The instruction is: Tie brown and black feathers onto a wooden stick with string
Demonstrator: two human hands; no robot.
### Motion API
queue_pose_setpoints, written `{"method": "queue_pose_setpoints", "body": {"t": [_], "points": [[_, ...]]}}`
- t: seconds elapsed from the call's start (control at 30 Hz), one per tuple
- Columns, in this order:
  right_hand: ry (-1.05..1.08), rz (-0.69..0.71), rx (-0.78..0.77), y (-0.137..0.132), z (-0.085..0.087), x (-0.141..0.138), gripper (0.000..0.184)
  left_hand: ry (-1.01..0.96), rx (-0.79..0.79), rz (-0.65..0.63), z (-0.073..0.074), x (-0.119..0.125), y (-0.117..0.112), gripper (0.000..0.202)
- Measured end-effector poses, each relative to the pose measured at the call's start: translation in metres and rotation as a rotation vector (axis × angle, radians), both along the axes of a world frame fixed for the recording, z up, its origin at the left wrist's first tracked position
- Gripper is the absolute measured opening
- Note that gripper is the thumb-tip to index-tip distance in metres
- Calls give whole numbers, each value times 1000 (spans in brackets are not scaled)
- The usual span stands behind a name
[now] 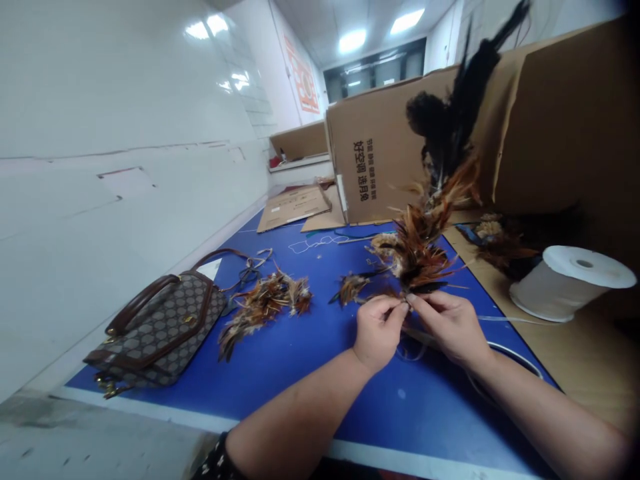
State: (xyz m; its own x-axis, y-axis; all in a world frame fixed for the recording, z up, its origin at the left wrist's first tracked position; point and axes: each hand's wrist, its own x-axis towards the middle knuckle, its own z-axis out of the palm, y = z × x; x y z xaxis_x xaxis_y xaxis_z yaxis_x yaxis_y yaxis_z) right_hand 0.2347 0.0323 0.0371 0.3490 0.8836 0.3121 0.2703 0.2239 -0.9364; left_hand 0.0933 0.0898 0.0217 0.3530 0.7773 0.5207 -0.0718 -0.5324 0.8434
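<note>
- Fingertip to fingertip, the left hand [380, 330] and the right hand [453, 327] meet near the right edge of the blue tabletop [270, 383], both closed in a pinch on the low end of a tall bundle of brown and black feathers [417, 257] (whether stem or binding lies between the fingertips is too small to tell).
- Held by its base, the bundle leans up past the right edge, a grip that likely keeps its plumes clear of the fingers.
- At the near left corner, a grey-brown patterned handbag with a brown handle [187, 317] rests by the white wall [125, 220], apparently put aside for elbow room.
- Beside it, toward the middle, lies a loose brown feather cluster [267, 300], seemingly kept within reach; a smaller brown tuft [351, 288] sits just beyond the left hand.
- Past the right edge, a white cylindrical spool [555, 290] stands on end, perhaps so its pale strand [520, 320] can unwind toward the right hand.
- Farther off, thin white string [317, 243] lies loose before a printed brown cardboard box [385, 160] at the far edge.
</note>
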Motion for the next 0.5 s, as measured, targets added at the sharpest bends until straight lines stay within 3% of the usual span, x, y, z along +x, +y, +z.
{"method": "queue_pose_setpoints", "body": {"t": [0.2,0.5], "points": [[41,67,-14,-1,0,1,36,-36,-78,-35,4,-1,-1,19],[-21,159,32,0,-3,9,38,-98,-252,-113,3,-1,-7,31]]}}
